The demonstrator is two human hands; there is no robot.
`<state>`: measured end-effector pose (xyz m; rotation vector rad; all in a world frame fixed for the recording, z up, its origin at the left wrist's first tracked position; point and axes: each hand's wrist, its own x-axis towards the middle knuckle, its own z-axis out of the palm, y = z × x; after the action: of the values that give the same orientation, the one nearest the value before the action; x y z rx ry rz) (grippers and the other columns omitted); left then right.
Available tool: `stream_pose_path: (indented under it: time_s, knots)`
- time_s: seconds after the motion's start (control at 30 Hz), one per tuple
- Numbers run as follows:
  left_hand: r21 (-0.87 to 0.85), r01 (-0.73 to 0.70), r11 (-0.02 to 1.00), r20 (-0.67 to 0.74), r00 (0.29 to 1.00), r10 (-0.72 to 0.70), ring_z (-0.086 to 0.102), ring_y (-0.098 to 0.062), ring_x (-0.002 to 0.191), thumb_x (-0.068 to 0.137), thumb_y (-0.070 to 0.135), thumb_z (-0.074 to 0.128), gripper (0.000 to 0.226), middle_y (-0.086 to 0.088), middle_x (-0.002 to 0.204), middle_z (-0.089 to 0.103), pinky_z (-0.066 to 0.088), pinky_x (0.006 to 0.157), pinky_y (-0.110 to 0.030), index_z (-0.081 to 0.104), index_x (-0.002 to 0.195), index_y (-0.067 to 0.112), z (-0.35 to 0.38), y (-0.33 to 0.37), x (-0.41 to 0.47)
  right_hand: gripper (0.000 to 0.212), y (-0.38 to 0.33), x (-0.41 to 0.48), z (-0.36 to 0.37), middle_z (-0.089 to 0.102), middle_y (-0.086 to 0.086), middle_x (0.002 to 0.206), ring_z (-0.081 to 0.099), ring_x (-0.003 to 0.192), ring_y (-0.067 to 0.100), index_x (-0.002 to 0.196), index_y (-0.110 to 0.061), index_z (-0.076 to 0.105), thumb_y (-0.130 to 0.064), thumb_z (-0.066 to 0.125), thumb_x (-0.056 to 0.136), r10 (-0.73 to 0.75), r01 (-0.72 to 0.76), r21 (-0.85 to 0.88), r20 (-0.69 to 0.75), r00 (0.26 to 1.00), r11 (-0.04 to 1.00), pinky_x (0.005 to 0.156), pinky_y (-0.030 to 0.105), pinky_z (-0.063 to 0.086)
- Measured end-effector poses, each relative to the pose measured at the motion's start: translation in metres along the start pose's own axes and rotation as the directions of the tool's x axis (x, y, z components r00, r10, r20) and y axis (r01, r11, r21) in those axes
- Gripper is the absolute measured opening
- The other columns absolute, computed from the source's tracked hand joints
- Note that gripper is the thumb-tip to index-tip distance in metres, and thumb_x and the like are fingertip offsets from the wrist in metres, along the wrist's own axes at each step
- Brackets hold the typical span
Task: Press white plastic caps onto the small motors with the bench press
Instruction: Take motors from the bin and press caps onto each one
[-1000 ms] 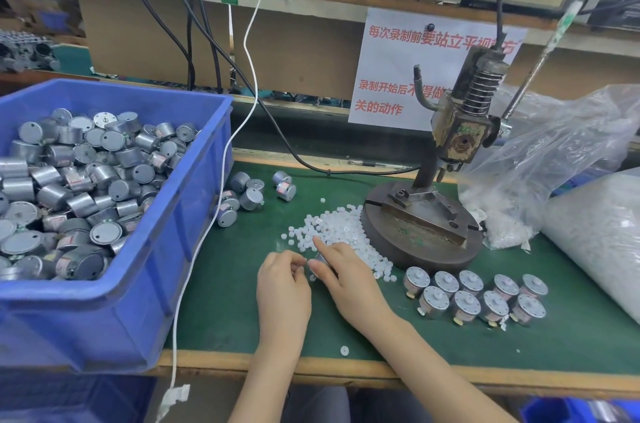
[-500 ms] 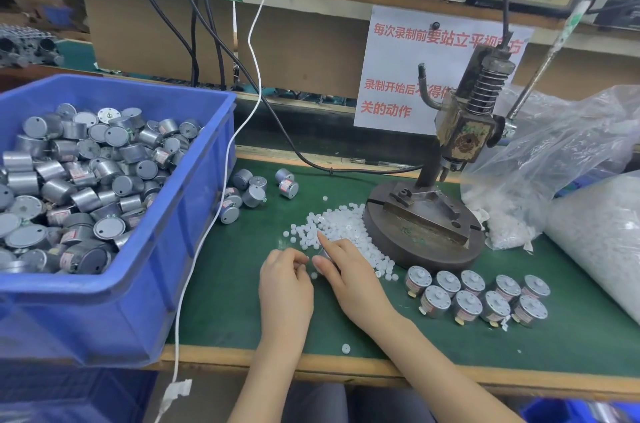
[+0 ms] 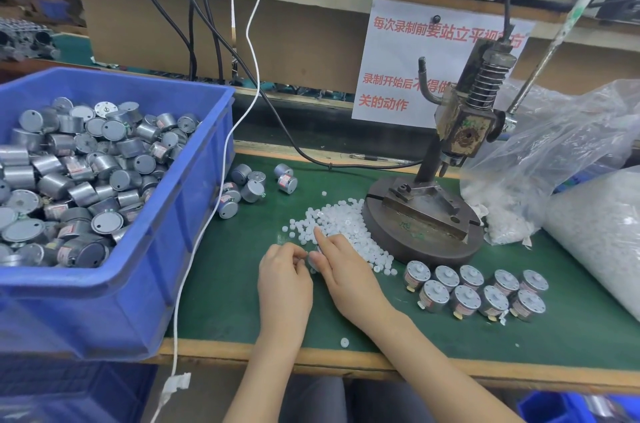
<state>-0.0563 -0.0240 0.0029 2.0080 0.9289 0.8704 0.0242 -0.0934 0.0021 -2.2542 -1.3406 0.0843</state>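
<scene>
A pile of white plastic caps (image 3: 343,218) lies on the green mat in front of the bench press (image 3: 464,131), whose round base (image 3: 415,242) carries nothing. At the pile's near edge my left hand (image 3: 284,280) and my right hand (image 3: 346,273) meet around a small grey motor (image 3: 312,261), mostly hidden between them. My left fingertips pinch at its left side. My right hand covers its right side, the index finger stretched out onto the caps. Several motors with white tops (image 3: 474,294) stand in two rows to the right.
A blue bin (image 3: 121,284) heaped with motors fills the left. Loose motors (image 3: 249,187) lie beside it, and a white cable (image 3: 194,249) hangs over the table edge. Plastic bags of caps (image 3: 554,152) crowd the right. One stray cap (image 3: 344,342) lies near the front edge.
Both hands stay together at the pile's near edge, fingers shifting only slightly around the motor. The view has shifted a little.
</scene>
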Motion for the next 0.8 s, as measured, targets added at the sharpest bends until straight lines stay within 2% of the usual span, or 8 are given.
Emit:
stream_pose_path:
  time_s: [0.17, 0.33, 0.43, 0.53, 0.57, 0.63, 0.7, 0.8]
  knots:
    - [0.008, 0.002, 1.0, 0.003, 1.0, -0.002, 0.053, -0.025, 0.082, 0.083, -0.004, 0.052, 0.013, -0.001, 0.082, 0.05, 0.039, 0.073, -0.028, 0.063, 0.081, 0.003, 0.0, 0.0, 0.0, 0.052, -0.002, 0.0, 0.002, 0.042, 0.002, 0.125, 0.046, 0.109, 0.017, 0.149, -0.017, 0.016, -0.034, 0.029, 0.101, -0.023, 0.026, -0.135, 0.024, 0.999, 0.99, 0.078, 0.028, 0.04]
    - [-0.011, 0.037, 0.999, -0.02, 0.999, -0.037, 0.054, -0.027, 0.082, 0.081, -0.005, 0.053, 0.013, -0.005, 0.084, 0.054, 0.039, 0.073, -0.029, 0.064, 0.083, 0.002, 0.002, -0.001, 0.002, 0.052, -0.007, -0.001, 0.009, 0.043, 0.01, 0.126, 0.046, 0.109, 0.026, 0.148, -0.01, 0.016, -0.032, 0.028, 0.102, -0.021, 0.021, -0.189, 0.002, 1.0, 0.982, 0.086, 0.035, 0.042]
    - [-0.037, 0.052, 0.998, -0.044, 0.998, -0.053, 0.055, -0.027, 0.083, 0.081, -0.006, 0.052, 0.015, -0.008, 0.088, 0.056, 0.038, 0.073, -0.028, 0.064, 0.086, 0.003, 0.001, -0.002, 0.002, 0.052, -0.007, 0.002, 0.011, 0.039, 0.008, 0.134, 0.042, 0.113, 0.023, 0.149, -0.01, 0.012, -0.032, 0.017, 0.102, -0.034, 0.05, -0.312, 0.058, 0.998, 0.949, 0.091, 0.032, 0.04]
    - [-0.096, 0.071, 0.993, -0.094, 0.992, -0.081, 0.055, -0.025, 0.086, 0.083, -0.007, 0.047, 0.02, -0.009, 0.092, 0.059, 0.038, 0.074, -0.027, 0.063, 0.091, 0.002, 0.0, -0.002, 0.001, 0.063, -0.007, 0.006, 0.008, 0.03, 0.006, 0.145, 0.036, 0.118, 0.023, 0.147, -0.008, 0.016, -0.036, -0.004, 0.094, -0.054, 0.112, -0.396, 0.154, 0.987, 0.911, 0.097, 0.032, 0.035]
    - [-0.107, 0.072, 0.992, -0.105, 0.991, -0.083, 0.054, -0.023, 0.087, 0.083, -0.007, 0.046, 0.021, -0.009, 0.093, 0.059, 0.035, 0.073, -0.024, 0.063, 0.092, 0.002, 0.0, -0.002, 0.002, 0.063, -0.007, 0.007, 0.008, 0.027, 0.005, 0.147, 0.035, 0.119, 0.023, 0.146, -0.007, 0.018, -0.035, -0.006, 0.094, -0.065, 0.134, -0.404, 0.179, 0.982, 0.905, 0.098, 0.032, 0.033]
    - [-0.111, 0.066, 0.992, -0.114, 0.99, -0.079, 0.052, -0.022, 0.088, 0.085, -0.007, 0.044, 0.022, -0.01, 0.093, 0.06, 0.031, 0.069, -0.021, 0.063, 0.092, 0.001, 0.0, -0.002, 0.002, 0.052, -0.007, 0.007, 0.008, 0.031, 0.008, 0.144, 0.037, 0.118, 0.025, 0.147, -0.008, 0.02, -0.031, 0.01, 0.102, -0.068, 0.117, -0.346, 0.149, 0.987, 0.931, 0.096, 0.033, 0.034]
    - [-0.112, 0.06, 0.992, -0.107, 0.992, -0.072, 0.052, -0.023, 0.088, 0.086, -0.008, 0.043, 0.023, -0.011, 0.094, 0.061, 0.031, 0.07, -0.022, 0.063, 0.092, 0.001, 0.001, -0.004, 0.002, 0.05, -0.01, 0.004, 0.009, 0.039, 0.012, 0.133, 0.039, 0.114, 0.027, 0.148, -0.01, 0.019, -0.031, 0.023, 0.103, -0.068, 0.087, -0.248, 0.082, 0.994, 0.965, 0.091, 0.035, 0.036]
    - [-0.129, 0.051, 0.99, -0.089, 0.994, -0.063, 0.052, -0.022, 0.087, 0.086, -0.008, 0.042, 0.024, -0.011, 0.094, 0.061, 0.03, 0.068, -0.022, 0.063, 0.091, 0.001, 0.0, -0.006, 0.002, 0.052, -0.011, 0.002, 0.012, 0.04, 0.011, 0.131, 0.038, 0.114, 0.025, 0.148, -0.013, 0.017, -0.034, 0.025, 0.102, -0.057, 0.071, -0.244, 0.066, 0.996, 0.967, 0.089, 0.034, 0.036]
